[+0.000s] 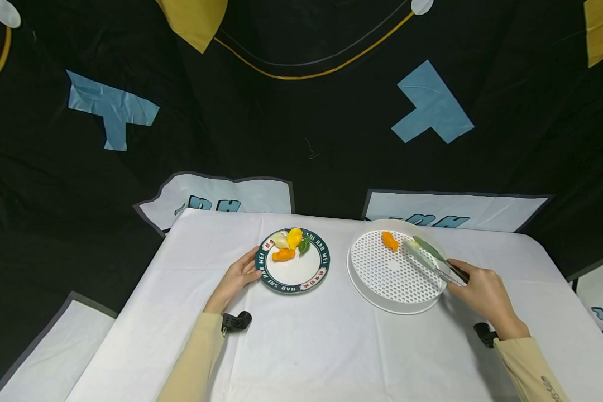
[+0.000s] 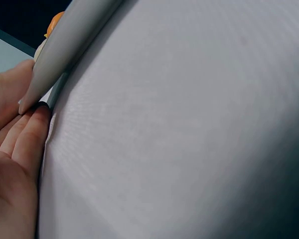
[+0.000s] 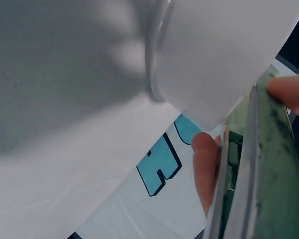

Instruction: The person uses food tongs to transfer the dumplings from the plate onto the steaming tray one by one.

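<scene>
My left hand grips the left rim of a white plate with a dark green lettered border, thumb above and fingers beneath. In the left wrist view the plate's edge sits between thumb and fingers. On the plate lie a yellow piece, a pale piece, an orange piece and a green leafy piece. My right hand holds green and metal tongs over a round white perforated tray. An orange piece lies on the tray near the tong tips.
Both dishes are on a table with a white cloth. Behind the table hangs a black backdrop with blue and yellow shapes. White lettered panels meet the table's far edge. The tray stands in a raised white round base.
</scene>
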`<act>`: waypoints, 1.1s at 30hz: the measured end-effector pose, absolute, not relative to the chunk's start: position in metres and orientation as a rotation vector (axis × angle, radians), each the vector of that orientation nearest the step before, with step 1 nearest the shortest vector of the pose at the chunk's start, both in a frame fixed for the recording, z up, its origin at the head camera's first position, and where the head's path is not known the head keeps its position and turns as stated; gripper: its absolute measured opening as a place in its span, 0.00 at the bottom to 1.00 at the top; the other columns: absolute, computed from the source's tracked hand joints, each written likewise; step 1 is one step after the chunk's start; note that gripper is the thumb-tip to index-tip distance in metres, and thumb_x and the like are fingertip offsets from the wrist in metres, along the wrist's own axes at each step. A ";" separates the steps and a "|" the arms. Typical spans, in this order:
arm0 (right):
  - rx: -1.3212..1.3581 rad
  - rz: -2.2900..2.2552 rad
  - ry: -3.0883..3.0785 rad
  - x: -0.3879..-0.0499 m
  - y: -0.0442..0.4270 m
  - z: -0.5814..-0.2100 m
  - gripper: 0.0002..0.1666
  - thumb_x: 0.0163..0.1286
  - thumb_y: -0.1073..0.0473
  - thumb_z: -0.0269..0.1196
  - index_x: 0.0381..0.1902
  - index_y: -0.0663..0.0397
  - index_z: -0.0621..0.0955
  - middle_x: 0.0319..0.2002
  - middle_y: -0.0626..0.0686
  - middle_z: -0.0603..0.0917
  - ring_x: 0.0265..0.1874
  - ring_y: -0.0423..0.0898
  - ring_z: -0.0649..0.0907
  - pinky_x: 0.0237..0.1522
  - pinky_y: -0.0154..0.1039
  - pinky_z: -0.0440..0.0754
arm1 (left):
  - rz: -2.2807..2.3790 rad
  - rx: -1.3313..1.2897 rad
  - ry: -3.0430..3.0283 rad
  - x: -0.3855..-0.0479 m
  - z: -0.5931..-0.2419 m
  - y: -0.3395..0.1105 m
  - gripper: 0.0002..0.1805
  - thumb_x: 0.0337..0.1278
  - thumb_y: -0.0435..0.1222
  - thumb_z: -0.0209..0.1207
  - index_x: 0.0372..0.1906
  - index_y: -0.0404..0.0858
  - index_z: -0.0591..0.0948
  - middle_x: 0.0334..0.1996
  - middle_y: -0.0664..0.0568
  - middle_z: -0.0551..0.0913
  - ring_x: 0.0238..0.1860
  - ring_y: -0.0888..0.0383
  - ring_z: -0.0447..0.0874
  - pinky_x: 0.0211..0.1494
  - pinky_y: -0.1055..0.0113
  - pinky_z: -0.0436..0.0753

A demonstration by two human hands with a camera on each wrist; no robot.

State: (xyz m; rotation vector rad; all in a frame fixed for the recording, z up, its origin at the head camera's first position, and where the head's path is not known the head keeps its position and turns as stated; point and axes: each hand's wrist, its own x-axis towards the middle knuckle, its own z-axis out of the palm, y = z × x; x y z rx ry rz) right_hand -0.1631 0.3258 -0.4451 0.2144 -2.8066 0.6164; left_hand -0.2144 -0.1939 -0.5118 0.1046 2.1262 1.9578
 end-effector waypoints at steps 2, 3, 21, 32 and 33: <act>0.211 0.618 -2.818 -0.164 0.325 -0.445 0.30 0.48 0.65 0.67 0.51 0.73 0.79 0.40 0.71 0.83 0.19 0.48 0.71 0.19 0.37 0.67 | 1.962 0.105 2.134 -0.214 -0.511 -0.194 0.39 0.61 0.23 0.53 0.74 0.32 0.50 0.73 0.36 0.51 0.71 0.44 0.54 0.65 0.71 0.67; 0.208 0.621 -2.822 -0.164 0.324 -0.444 0.30 0.48 0.65 0.66 0.51 0.73 0.79 0.39 0.71 0.83 0.19 0.48 0.70 0.19 0.36 0.66 | 1.963 0.120 2.141 -0.213 -0.511 -0.194 0.39 0.61 0.23 0.54 0.74 0.31 0.50 0.72 0.35 0.51 0.71 0.44 0.54 0.65 0.71 0.68; 0.251 0.715 -2.809 -0.158 0.297 -0.428 0.33 0.47 0.64 0.69 0.55 0.68 0.79 0.46 0.71 0.81 0.36 0.59 0.82 0.32 0.49 0.80 | 1.968 0.101 2.124 -0.213 -0.512 -0.194 0.38 0.62 0.22 0.53 0.74 0.31 0.50 0.73 0.36 0.51 0.71 0.45 0.53 0.65 0.73 0.67; 0.362 0.809 -2.816 -0.159 0.257 -0.422 0.35 0.44 0.64 0.69 0.56 0.65 0.79 0.46 0.67 0.83 0.36 0.55 0.81 0.33 0.47 0.81 | 1.959 0.078 2.136 -0.213 -0.511 -0.193 0.39 0.61 0.23 0.54 0.74 0.33 0.51 0.73 0.37 0.52 0.71 0.46 0.54 0.65 0.73 0.68; 0.375 0.813 -2.812 -0.160 0.253 -0.422 0.36 0.44 0.64 0.68 0.56 0.65 0.79 0.46 0.67 0.83 0.35 0.54 0.81 0.32 0.47 0.81 | 1.954 0.079 2.136 -0.214 -0.511 -0.193 0.39 0.61 0.23 0.54 0.74 0.32 0.51 0.73 0.37 0.51 0.71 0.46 0.54 0.65 0.73 0.67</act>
